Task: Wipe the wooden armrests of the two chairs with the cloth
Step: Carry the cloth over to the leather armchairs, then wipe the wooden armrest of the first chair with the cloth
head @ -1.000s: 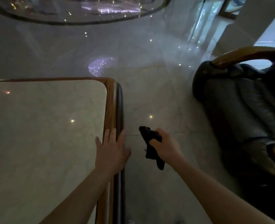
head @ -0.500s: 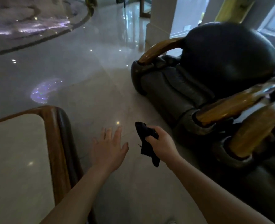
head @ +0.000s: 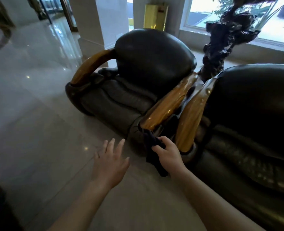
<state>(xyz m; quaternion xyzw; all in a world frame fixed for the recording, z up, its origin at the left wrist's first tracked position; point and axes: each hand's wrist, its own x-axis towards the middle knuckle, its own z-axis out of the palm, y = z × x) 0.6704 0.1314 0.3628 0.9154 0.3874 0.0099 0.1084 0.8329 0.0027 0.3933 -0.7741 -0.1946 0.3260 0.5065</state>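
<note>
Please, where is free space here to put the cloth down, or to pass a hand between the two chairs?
Open floor lies left of the left chair, under the empty left hand. Both seat cushions look bare. It is tight between the two inner armrests: only a narrow dark gap, where the right hand holds the cloth, and a dark carved stand stands behind it.
</note>
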